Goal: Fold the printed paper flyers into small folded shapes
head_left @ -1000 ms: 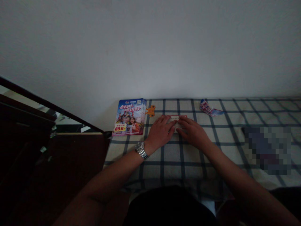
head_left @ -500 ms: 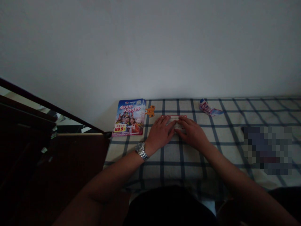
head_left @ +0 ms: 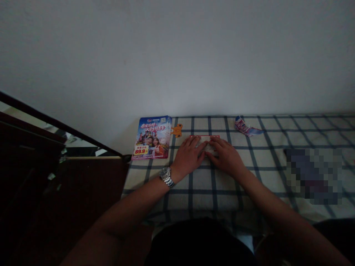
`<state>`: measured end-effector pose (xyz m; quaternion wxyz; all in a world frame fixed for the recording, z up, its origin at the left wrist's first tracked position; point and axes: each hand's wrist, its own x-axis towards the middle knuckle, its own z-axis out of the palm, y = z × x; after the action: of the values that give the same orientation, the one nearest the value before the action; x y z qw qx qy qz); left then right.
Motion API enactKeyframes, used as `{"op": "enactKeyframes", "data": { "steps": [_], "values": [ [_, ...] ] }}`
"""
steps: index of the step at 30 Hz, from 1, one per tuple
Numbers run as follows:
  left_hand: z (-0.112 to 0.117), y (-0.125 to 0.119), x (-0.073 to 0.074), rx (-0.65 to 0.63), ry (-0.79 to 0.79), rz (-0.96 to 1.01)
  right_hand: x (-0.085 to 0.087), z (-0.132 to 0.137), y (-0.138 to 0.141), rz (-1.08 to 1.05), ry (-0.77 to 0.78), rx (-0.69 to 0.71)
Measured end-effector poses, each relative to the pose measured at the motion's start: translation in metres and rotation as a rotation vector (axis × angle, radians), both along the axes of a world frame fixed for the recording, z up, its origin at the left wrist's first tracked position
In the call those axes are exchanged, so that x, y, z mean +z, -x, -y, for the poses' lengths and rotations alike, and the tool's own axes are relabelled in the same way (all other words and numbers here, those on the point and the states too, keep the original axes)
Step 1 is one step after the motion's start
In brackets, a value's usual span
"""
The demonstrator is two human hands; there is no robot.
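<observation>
A printed sheet of paper with a red edge (head_left: 204, 140) lies on the checked cloth, mostly covered by my hands. My left hand (head_left: 190, 155), with a metal watch (head_left: 166, 177) on its wrist, rests on the sheet's left side, fingers stretched out. On the right side lies my right hand (head_left: 226, 157), its fingers extended over the paper too. Both thumbs point inward and nearly meet near the middle. A stack of colourful flyers (head_left: 151, 138) sits to the left of my left hand.
The checked cloth (head_left: 199, 184) covers the surface up to the wall (head_left: 194, 59). An orange bear-shaped figure (head_left: 176, 130) is beside the flyers. A twisted, folded flyer (head_left: 246, 127) lies at the back right. A blurred-out dark item (head_left: 310, 177) is at the right.
</observation>
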<state>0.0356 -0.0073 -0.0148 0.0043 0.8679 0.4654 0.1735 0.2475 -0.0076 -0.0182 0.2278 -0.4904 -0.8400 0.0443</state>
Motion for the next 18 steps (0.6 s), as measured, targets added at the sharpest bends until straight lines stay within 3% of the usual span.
{"op": "enactKeyframes", "data": {
  "steps": [18],
  "values": [
    [-0.0005, 0.0010, -0.0033, -0.010, 0.005, 0.007, -0.0059, 0.0028, 0.0014, 0.020, -0.042, -0.003]
  ]
}}
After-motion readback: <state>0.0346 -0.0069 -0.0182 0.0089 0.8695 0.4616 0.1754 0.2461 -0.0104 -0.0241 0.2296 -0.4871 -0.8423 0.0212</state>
